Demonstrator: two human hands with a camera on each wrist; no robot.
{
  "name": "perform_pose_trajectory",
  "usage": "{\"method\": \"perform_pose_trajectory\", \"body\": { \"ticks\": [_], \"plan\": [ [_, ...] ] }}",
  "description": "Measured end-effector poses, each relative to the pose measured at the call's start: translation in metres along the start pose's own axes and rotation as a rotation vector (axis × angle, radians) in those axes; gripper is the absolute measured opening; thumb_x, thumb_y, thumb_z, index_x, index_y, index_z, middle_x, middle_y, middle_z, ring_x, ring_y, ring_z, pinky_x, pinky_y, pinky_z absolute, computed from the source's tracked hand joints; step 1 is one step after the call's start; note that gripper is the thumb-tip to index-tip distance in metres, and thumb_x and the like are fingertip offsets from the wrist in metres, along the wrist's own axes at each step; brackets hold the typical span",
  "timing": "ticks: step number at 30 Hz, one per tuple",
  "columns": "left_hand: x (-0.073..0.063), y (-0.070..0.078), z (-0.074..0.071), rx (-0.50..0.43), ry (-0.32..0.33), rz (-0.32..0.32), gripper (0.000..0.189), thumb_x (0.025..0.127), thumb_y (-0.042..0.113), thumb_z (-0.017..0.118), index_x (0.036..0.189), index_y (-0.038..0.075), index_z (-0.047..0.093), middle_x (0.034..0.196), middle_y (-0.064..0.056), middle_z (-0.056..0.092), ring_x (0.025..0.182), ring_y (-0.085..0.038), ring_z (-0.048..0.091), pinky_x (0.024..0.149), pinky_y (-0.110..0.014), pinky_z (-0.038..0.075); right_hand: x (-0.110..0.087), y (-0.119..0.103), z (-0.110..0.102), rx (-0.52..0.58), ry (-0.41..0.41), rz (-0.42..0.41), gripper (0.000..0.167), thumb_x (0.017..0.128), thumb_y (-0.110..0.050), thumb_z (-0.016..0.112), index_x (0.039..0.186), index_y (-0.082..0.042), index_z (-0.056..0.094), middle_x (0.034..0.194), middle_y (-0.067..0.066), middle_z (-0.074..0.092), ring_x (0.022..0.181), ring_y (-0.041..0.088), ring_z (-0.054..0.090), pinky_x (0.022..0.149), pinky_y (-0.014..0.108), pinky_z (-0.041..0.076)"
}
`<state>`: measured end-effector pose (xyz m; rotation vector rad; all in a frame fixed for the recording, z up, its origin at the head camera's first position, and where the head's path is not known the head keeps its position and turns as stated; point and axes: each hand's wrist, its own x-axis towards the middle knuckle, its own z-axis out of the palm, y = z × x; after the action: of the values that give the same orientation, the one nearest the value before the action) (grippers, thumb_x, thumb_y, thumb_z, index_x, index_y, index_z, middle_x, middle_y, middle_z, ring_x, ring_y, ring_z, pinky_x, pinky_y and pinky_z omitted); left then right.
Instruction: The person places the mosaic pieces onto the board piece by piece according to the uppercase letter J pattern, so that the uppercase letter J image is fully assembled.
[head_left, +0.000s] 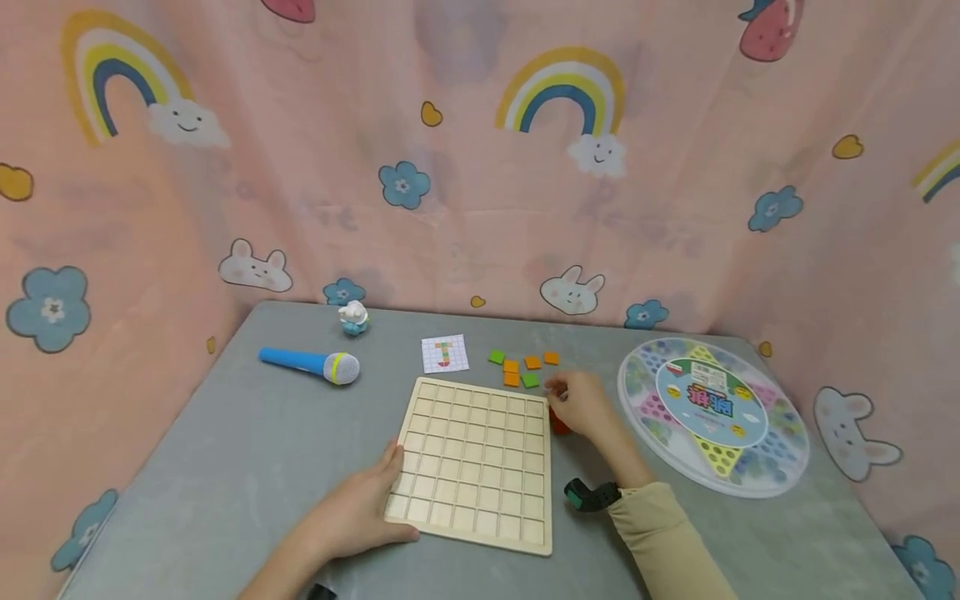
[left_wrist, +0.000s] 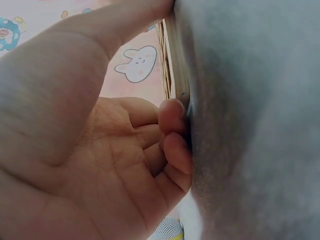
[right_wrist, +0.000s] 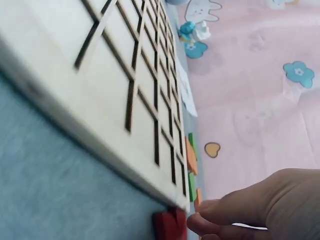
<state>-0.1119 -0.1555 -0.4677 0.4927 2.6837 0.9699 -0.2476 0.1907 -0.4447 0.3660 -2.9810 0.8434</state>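
Observation:
A pale wooden grid board (head_left: 474, 467) lies on the table in the head view. My left hand (head_left: 356, 508) holds its near left corner, thumb along the near edge and fingers at the left side. In the left wrist view, curled fingertips (left_wrist: 172, 117) meet the board's edge (left_wrist: 176, 65). My right hand (head_left: 581, 404) is beside the far right corner, its fingers loosely bent and nothing visible between them. Red pieces (head_left: 558, 422) lie partly hidden under it; in the right wrist view a red piece (right_wrist: 171, 225) sits right by the fingertips (right_wrist: 207, 207).
Orange tiles (head_left: 532, 362) and green tiles (head_left: 530, 380) lie beyond the board. A paper card (head_left: 445, 354) with a coloured letter J is left of them. A blue toy microphone (head_left: 300, 361) and small figurine (head_left: 353, 317) are at left, a round Chinese checkers box (head_left: 712, 417) at right.

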Motion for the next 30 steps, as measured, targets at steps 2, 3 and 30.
{"method": "perform_pose_trajectory", "body": {
  "ticks": [2,3,30],
  "plan": [
    [0.0,0.0,0.0,0.005,0.008,-0.003,0.119,0.077,0.045,0.094,0.16,-0.013,0.031,0.169,-0.033,0.023,0.143,-0.052,0.048,0.111,-0.062,0.045,0.0,0.003,0.0,-0.029,-0.039,-0.015,0.02,0.095,-0.002,0.072,0.114,0.004,0.077,0.102,0.015,0.077,0.092,0.031,0.071,0.084,0.048,0.06],
    [0.0,0.001,0.0,0.009,0.012,-0.005,0.119,0.077,0.045,0.094,0.16,-0.013,0.031,0.169,-0.033,0.023,0.143,-0.052,0.048,0.111,-0.062,0.045,0.001,0.005,0.001,-0.035,-0.055,-0.017,0.02,0.095,-0.003,0.073,0.114,0.003,0.077,0.102,0.014,0.077,0.092,0.03,0.07,0.084,0.047,0.059],
    [-0.007,0.031,0.012,0.11,0.116,-0.183,0.109,0.071,0.036,0.098,0.148,-0.021,0.046,0.156,-0.043,0.04,0.115,-0.055,0.066,0.096,-0.059,0.055,0.02,0.014,0.022,0.101,-0.065,-0.167,0.023,0.099,-0.002,0.071,0.12,0.0,0.078,0.11,0.016,0.076,0.08,0.021,0.06,0.074,0.037,0.05]
  ]
}}
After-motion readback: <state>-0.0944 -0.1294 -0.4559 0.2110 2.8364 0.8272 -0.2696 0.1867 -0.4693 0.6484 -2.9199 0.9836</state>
